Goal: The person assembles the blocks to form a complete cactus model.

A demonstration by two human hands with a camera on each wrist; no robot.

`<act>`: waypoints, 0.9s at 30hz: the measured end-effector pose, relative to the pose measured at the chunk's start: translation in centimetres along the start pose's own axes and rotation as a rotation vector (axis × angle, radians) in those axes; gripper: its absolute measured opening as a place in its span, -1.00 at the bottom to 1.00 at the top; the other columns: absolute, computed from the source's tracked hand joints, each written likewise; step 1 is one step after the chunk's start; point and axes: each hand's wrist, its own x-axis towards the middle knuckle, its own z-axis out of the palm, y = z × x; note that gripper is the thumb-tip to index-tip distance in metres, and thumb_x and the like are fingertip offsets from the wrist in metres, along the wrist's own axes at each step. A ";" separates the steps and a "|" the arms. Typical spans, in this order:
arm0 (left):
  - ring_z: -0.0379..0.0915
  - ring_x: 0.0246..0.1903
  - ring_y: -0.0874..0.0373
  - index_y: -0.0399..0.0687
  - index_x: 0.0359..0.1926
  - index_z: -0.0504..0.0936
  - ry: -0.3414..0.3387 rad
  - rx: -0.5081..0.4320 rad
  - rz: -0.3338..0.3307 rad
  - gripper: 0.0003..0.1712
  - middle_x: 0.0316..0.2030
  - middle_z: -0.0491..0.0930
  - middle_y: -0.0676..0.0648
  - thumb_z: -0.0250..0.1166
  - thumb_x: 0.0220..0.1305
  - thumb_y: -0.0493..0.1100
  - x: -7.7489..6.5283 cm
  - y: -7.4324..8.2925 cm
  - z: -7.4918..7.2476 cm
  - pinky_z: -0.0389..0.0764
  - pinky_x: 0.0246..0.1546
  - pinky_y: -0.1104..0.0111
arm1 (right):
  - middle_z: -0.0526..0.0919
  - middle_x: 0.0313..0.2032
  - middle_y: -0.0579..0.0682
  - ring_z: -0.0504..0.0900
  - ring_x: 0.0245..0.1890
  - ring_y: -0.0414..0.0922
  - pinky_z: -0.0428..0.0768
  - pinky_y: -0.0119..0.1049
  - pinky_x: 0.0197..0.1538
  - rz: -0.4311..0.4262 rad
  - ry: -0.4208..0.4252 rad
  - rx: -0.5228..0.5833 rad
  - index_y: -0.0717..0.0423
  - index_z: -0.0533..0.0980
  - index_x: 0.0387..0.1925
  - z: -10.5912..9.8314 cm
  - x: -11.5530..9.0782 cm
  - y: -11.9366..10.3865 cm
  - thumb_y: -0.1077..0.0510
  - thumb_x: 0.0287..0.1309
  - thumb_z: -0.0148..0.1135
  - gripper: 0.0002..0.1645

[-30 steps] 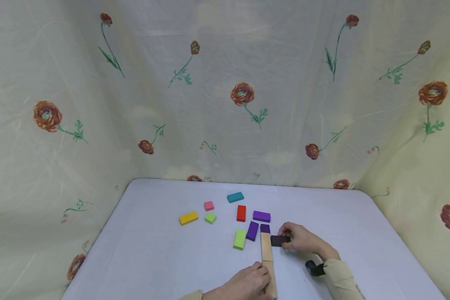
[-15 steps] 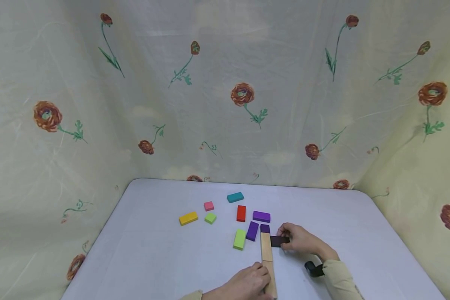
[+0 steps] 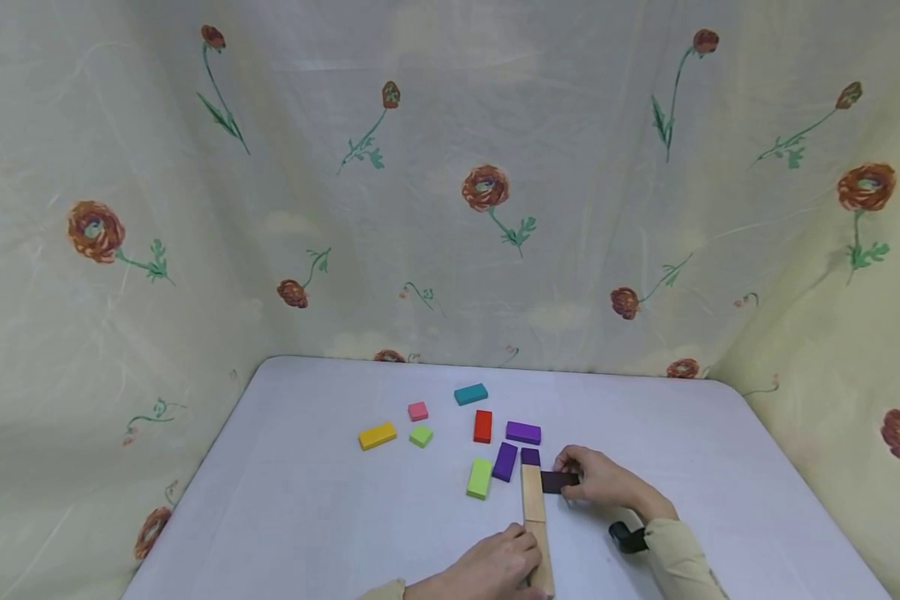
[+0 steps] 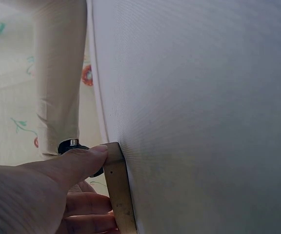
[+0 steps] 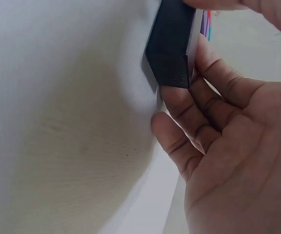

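Note:
Two plain wooden blocks lie end to end in a line, the far block beyond the near block. My left hand grips the near one from its left side; in the left wrist view the thumb and fingers pinch that wooden block. A small dark purple block caps the far end of the line. My right hand pinches a black block, which lies crosswise against the right side of the far wooden block. The right wrist view shows the black block between thumb and fingers.
Left of the line lie purple blocks, a long lime block and a red block. Farther off are a teal block, a pink block, a small lime block and a yellow block on the white table.

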 end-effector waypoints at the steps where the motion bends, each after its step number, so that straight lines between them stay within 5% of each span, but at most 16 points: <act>1: 0.34 -0.22 0.39 0.03 -0.14 0.64 -0.001 -0.004 0.000 -0.59 -0.27 0.57 0.16 0.19 0.28 0.23 0.0 0.0 0.0 0.41 -0.22 0.62 | 0.53 -0.31 -0.07 0.44 -0.29 -0.16 0.46 -0.37 -0.23 -0.001 -0.002 0.000 0.10 0.47 -0.22 0.0 0.0 0.0 0.23 -0.15 0.42 -0.61; 17: 0.37 -0.23 0.39 0.01 -0.15 0.64 0.009 0.021 0.013 -0.57 -0.27 0.60 0.14 0.17 0.28 0.24 0.1 0.0 0.1 0.43 -0.22 0.63 | 0.53 -0.27 -0.05 0.45 -0.26 -0.14 0.47 -0.27 -0.20 0.129 0.095 0.051 0.12 0.46 -0.14 0.0 0.5 -0.1 0.13 0.02 0.35 -0.64; 27: 0.35 -0.22 0.38 0.03 -0.10 0.64 -0.040 -0.035 -0.033 -0.56 -0.25 0.58 0.15 0.17 0.29 0.24 0.1 0.1 -0.2 0.44 -0.19 0.62 | 0.55 -0.16 0.03 0.46 -0.16 -0.09 0.48 -0.17 -0.09 0.061 0.223 -0.003 0.17 0.44 -0.03 -1.0 1.6 -0.1 0.17 0.05 0.35 -0.56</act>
